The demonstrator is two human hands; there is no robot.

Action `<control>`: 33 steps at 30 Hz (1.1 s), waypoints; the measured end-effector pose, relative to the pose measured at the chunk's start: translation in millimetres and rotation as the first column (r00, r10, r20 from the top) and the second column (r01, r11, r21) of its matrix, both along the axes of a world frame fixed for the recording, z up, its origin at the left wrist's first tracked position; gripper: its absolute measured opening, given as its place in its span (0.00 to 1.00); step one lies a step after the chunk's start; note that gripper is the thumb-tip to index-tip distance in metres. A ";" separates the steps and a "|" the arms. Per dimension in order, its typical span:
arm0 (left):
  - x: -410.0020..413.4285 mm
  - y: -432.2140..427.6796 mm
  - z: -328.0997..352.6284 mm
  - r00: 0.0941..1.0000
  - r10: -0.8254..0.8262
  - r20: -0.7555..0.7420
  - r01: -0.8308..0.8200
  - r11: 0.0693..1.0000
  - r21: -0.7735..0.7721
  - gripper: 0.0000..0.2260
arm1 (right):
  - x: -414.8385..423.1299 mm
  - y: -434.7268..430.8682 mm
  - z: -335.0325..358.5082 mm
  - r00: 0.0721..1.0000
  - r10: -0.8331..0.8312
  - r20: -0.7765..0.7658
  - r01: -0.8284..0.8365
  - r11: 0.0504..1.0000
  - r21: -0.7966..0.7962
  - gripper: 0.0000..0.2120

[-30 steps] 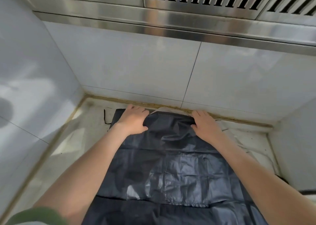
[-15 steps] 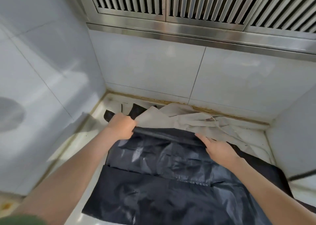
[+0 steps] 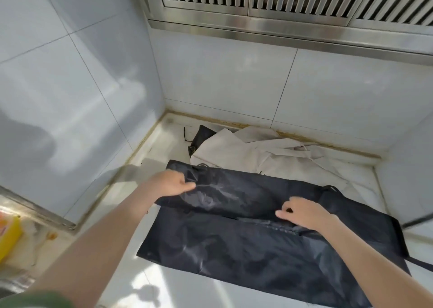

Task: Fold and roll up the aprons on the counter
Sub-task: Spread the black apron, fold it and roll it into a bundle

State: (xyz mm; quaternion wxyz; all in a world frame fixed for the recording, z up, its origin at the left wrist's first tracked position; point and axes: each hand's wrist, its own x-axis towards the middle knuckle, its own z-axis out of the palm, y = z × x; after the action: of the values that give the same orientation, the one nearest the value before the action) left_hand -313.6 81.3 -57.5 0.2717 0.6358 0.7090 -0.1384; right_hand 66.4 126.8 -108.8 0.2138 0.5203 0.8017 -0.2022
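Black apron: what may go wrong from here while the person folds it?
1. The beige apron lies right behind the black apron; its straps may be caught in the fold.
2. The left hand holds only one corner, so the slanted fold may roll unevenly.
3. The strap trailing right may stay out.

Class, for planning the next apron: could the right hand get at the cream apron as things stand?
Probably yes: the cream apron lies uncovered behind the black apron, with nothing standing between it and the right hand.

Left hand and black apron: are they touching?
Touching. The head view shows the left hand pinching the folded-over top edge of the black apron near its left corner.
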 end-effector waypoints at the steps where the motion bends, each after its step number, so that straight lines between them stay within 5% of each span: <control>1: -2.1 4.1 -4.1 0.998 0.060 0.035 -0.064 0.990 0.127 0.17 | -3.0 2.0 2.9 0.998 -0.015 -0.065 0.019 0.998 0.063 0.21; 5: -9.0 23.9 -21.5 0.988 0.155 0.005 -0.142 0.895 0.422 0.15 | -28.6 13.0 7.5 0.958 -0.004 -0.285 0.078 0.966 0.248 0.18; 8: -9.2 35.4 -26.5 0.966 0.244 -0.085 -0.188 0.889 0.417 0.18 | -51.2 20.4 7.4 0.939 0.002 -0.343 0.092 0.962 0.258 0.25; 11: -16.6 40.6 -31.8 0.879 0.478 -0.007 -0.451 0.835 0.315 0.25 | -69.8 24.7 2.0 0.895 -0.117 -0.431 0.195 0.971 0.140 0.26; 13: -21.8 42.2 -34.0 0.740 0.645 0.193 -0.672 0.725 0.155 0.28 | -78.1 25.3 -4.6 0.845 -0.217 -0.489 0.280 0.958 0.059 0.25; 15: -25.6 43.2 -37.0 0.509 0.745 0.431 -0.811 0.583 -0.052 0.25 | -83.9 24.6 -10.6 0.838 -0.235 -0.492 0.304 0.951 0.063 0.22; 18: -30.8 44.9 -41.0 0.182 0.715 0.676 -0.840 0.470 -0.271 0.18 | -84.5 30.6 -14.9 0.897 -0.186 -0.402 0.284 0.938 0.199 0.16; 20: -32.4 43.6 -38.2 0.074 0.648 0.758 -0.857 0.429 -0.284 0.13 | -82.5 38.3 -17.2 0.894 -0.221 -0.391 0.316 0.928 0.198 0.13; 22: -33.9 42.0 -39.2 0.161 0.620 0.768 -0.882 0.440 -0.169 0.12 | -80.3 44.8 -20.0 0.896 -0.231 -0.380 0.312 0.935 0.168 0.11; 25: -26.2 39.6 -42.2 0.639 0.644 0.421 -0.770 0.538 0.344 0.11 | -78.2 46.5 -23.4 0.862 -0.266 -0.431 0.357 0.923 0.144 0.12; 27: -9.9 38.8 -43.6 0.745 0.617 0.254 -0.635 0.539 0.553 0.16 | -72.4 41.8 -25.4 0.821 -0.302 -0.484 0.425 0.890 0.166 0.17; 31: 57.1 33.5 -56.0 0.988 0.078 0.135 -0.152 0.665 0.731 0.25 | -42.0 24.8 -41.6 0.869 -0.341 -0.358 0.448 0.850 0.277 0.30; 33: 98.3 29.0 -67.1 0.952 -0.305 0.040 0.191 0.688 0.700 0.24 | -21.9 14.8 -51.9 0.868 -0.393 -0.305 0.471 0.846 0.250 0.27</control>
State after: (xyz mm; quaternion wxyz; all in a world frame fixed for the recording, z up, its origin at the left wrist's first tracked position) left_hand -215.3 110.3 -124.6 0.0486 0.7895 0.5937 0.1480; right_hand 44.5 141.5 -160.8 -0.0232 0.6871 0.7046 -0.1760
